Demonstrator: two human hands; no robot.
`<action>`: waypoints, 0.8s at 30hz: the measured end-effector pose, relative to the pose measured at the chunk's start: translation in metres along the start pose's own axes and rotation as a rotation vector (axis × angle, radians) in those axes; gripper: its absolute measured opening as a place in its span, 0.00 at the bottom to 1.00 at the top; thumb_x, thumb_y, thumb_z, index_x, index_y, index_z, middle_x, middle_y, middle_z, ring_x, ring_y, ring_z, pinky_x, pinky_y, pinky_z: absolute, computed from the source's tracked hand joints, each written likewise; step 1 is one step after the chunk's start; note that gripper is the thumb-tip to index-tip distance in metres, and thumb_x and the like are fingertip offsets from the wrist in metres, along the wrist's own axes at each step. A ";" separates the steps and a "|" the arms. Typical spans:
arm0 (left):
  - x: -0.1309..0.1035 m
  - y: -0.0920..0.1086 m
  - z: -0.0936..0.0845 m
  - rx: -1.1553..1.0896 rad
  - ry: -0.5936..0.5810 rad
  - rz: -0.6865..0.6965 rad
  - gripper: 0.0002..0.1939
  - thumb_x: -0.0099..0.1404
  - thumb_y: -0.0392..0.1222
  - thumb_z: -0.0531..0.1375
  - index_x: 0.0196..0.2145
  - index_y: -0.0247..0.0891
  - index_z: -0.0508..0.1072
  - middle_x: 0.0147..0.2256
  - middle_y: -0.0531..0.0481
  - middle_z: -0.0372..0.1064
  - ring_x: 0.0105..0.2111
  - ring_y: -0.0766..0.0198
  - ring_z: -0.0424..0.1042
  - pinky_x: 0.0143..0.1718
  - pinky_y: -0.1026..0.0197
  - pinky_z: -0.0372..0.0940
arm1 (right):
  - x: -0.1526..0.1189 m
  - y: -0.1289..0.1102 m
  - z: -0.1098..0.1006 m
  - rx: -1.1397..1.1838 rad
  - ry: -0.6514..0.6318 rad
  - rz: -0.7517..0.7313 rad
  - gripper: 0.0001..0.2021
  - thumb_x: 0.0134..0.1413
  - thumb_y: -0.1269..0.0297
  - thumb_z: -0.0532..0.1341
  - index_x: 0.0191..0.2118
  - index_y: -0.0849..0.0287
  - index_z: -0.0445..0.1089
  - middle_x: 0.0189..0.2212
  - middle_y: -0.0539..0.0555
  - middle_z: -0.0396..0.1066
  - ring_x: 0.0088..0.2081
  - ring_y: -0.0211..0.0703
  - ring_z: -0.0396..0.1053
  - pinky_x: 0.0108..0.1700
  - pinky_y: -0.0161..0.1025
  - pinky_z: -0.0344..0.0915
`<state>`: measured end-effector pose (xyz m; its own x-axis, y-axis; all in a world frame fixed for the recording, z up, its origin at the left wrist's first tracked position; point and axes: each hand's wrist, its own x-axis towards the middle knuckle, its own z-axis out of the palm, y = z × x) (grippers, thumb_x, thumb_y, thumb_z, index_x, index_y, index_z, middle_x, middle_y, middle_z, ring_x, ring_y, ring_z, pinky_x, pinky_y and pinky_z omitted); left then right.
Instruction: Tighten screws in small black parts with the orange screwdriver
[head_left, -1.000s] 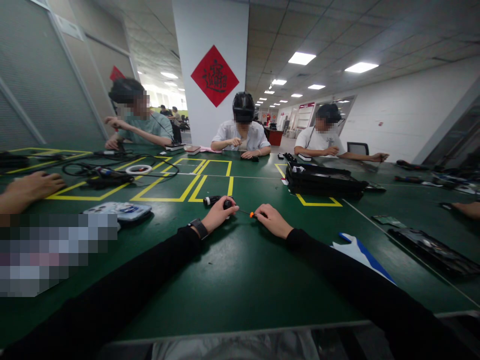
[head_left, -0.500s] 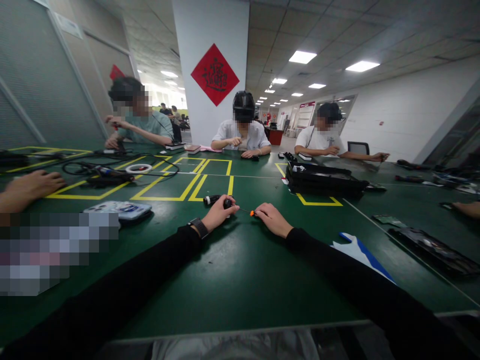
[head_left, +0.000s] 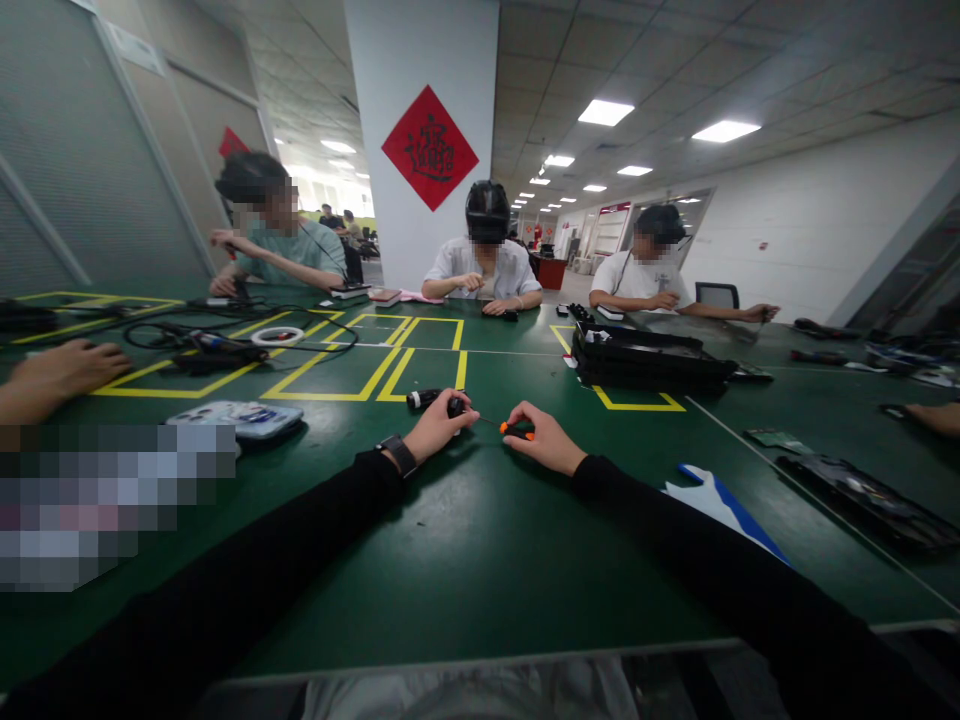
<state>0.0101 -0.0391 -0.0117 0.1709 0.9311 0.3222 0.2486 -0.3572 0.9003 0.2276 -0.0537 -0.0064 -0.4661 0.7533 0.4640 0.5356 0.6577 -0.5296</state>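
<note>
My left hand point(head_left: 436, 428), with a dark watch at the wrist, is closed around a small black rounded part point(head_left: 454, 406). Facing it, my right hand point(head_left: 549, 440) has thumb and fingers at the orange-and-black handle of a screwdriver point(head_left: 519, 432). The screwdriver's thin shaft points left at the black part, and its tip is hidden by my left fingers. Just behind my left hand, a black cylindrical object point(head_left: 421, 399) with a white band lies on the green table point(head_left: 450, 570).
A black open housing point(head_left: 652, 358) stands beyond my right hand. A blue-and-white piece point(head_left: 724, 510) lies by my right sleeve. On the left are a phone-like case point(head_left: 240, 418), cables and a white ring point(head_left: 277, 337). Several people sit around the table; another person's hand point(head_left: 71, 368) rests at left.
The fingers of my right hand have lifted and rearranged, so more of the screwdriver's handle shows. My left hand and the black part have stayed in place.
</note>
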 end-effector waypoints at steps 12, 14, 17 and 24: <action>0.000 0.001 -0.001 0.008 0.004 -0.012 0.18 0.50 0.49 0.59 0.36 0.36 0.63 0.28 0.53 0.64 0.27 0.68 0.66 0.30 0.63 0.61 | 0.001 0.000 0.001 -0.103 -0.023 -0.077 0.05 0.50 0.71 0.52 0.32 0.60 0.64 0.33 0.53 0.63 0.37 0.40 0.59 0.42 0.38 0.55; 0.001 0.000 -0.001 0.013 0.005 0.001 0.18 0.50 0.49 0.59 0.36 0.36 0.64 0.28 0.53 0.64 0.26 0.68 0.66 0.31 0.63 0.61 | 0.000 -0.001 0.002 -0.083 -0.007 -0.055 0.05 0.47 0.71 0.54 0.34 0.60 0.62 0.33 0.53 0.63 0.37 0.40 0.59 0.41 0.37 0.56; 0.001 -0.002 -0.001 0.022 0.001 0.019 0.18 0.50 0.49 0.59 0.36 0.36 0.64 0.29 0.53 0.65 0.26 0.69 0.66 0.31 0.63 0.61 | -0.001 -0.001 0.002 -0.063 -0.001 -0.045 0.08 0.44 0.70 0.57 0.35 0.59 0.61 0.35 0.52 0.63 0.36 0.40 0.59 0.40 0.37 0.56; 0.001 -0.002 -0.001 0.019 -0.005 0.006 0.18 0.50 0.49 0.59 0.37 0.37 0.64 0.30 0.53 0.65 0.27 0.68 0.65 0.30 0.63 0.61 | 0.002 0.001 0.002 -0.111 0.013 -0.034 0.07 0.54 0.64 0.52 0.35 0.60 0.65 0.33 0.53 0.64 0.37 0.39 0.59 0.42 0.38 0.55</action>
<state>0.0088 -0.0373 -0.0133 0.1776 0.9284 0.3263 0.2655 -0.3645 0.8926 0.2262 -0.0517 -0.0073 -0.4770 0.7297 0.4898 0.5942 0.6784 -0.4320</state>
